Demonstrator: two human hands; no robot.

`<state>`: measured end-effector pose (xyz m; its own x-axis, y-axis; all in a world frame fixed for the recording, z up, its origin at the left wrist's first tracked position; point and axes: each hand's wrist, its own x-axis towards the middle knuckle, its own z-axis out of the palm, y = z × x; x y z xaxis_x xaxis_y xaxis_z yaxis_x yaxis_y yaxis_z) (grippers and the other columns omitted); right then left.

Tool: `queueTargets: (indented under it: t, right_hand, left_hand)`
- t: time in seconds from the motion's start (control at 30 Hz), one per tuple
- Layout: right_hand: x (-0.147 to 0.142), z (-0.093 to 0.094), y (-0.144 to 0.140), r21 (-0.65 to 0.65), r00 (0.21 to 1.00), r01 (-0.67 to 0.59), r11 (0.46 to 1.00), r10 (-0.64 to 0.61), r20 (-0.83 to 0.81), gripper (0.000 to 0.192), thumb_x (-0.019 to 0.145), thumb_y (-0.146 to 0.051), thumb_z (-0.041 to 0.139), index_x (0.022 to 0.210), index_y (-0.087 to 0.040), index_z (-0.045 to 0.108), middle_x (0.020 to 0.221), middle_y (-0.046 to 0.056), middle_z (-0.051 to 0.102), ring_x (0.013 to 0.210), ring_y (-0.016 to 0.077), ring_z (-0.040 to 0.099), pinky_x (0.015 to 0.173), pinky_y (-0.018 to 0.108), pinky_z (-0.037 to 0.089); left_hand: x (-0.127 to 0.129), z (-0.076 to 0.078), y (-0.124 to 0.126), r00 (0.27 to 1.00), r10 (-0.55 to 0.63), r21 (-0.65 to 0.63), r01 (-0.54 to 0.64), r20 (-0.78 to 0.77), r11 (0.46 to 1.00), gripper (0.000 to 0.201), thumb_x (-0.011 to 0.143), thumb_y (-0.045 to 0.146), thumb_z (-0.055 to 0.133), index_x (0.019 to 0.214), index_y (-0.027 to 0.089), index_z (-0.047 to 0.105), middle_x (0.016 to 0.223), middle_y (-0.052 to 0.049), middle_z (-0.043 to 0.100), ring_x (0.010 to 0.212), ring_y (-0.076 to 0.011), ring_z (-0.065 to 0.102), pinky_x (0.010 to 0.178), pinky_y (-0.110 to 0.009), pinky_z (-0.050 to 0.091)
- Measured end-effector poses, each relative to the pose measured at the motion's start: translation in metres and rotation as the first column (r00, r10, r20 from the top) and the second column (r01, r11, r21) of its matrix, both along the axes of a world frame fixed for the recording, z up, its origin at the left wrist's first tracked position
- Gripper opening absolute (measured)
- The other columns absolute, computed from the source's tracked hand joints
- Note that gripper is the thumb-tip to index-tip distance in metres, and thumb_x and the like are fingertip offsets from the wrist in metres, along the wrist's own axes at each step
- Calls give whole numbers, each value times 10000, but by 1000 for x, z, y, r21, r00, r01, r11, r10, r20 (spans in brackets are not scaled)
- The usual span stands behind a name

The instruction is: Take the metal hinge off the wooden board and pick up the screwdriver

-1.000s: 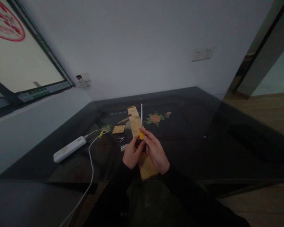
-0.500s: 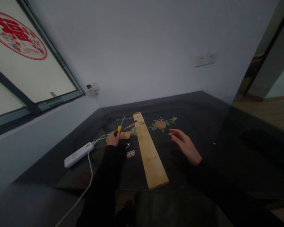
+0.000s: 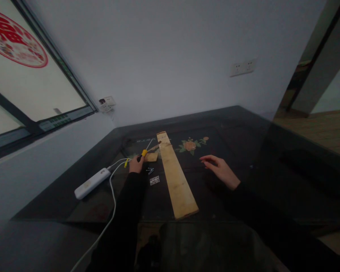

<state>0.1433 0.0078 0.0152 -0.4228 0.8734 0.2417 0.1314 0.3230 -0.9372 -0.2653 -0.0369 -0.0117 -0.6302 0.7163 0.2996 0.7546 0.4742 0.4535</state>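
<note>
My left hand (image 3: 136, 164) is wrapped round the yellow-and-black handle of a screwdriver (image 3: 144, 152), its shaft pointing away from me. Just beyond those fingers lies a short wooden piece (image 3: 151, 157), partly hidden by the hand. A long wooden board (image 3: 176, 175) stretches across the dark table between my hands. To its left are a few loose screws (image 3: 150, 170) and a metal hinge (image 3: 154, 180). My right hand (image 3: 222, 172) hovers to the right of the board, fingers loosely curved and a little apart, with nothing visible in them.
A white power strip (image 3: 92, 184) lies on the left of the table (image 3: 260, 151), its cable running off the front edge. A yellow tag (image 3: 126, 163) is near the cords. The wall (image 3: 170, 75) bounds the table's far side, with a window at left.
The whole view has shifted slightly, so things appear a little higher and further left. My left hand still grips the screwdriver, turned slightly. My right hand stays right of the board.
</note>
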Motion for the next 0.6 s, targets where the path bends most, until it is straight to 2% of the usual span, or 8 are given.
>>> queueTargets:
  t: [0.3,0.47,0.6]
  right_hand:
    - [-3,-3,-3,4,995,-70,998,69,74,258,782,-343,551,925,-168,675,963,79,682,924,202,616,803,340,465]
    - [-3,-5,-3,-10,994,-82,997,83,74,263,783,-337,544,927,-159,672,976,86,679,927,205,615,797,340,466]
    - [-3,-4,-4,20,994,-81,997,79,73,251,787,-347,546,906,-169,677,957,75,687,915,200,620,805,335,459]
  left_hand:
    - [-13,-10,10,997,-66,22,67,-43,997,397,870,385,491,1147,127,613,1166,-154,625,1136,-256,548,998,-363,378]
    - [-16,-11,16,983,-173,26,175,-57,984,391,883,408,487,1177,181,607,1184,-121,621,1133,-241,546,989,-359,386]
    - [-17,-12,18,981,-182,43,185,-70,982,366,895,371,469,1173,180,609,1180,-117,623,1129,-231,546,994,-354,381]
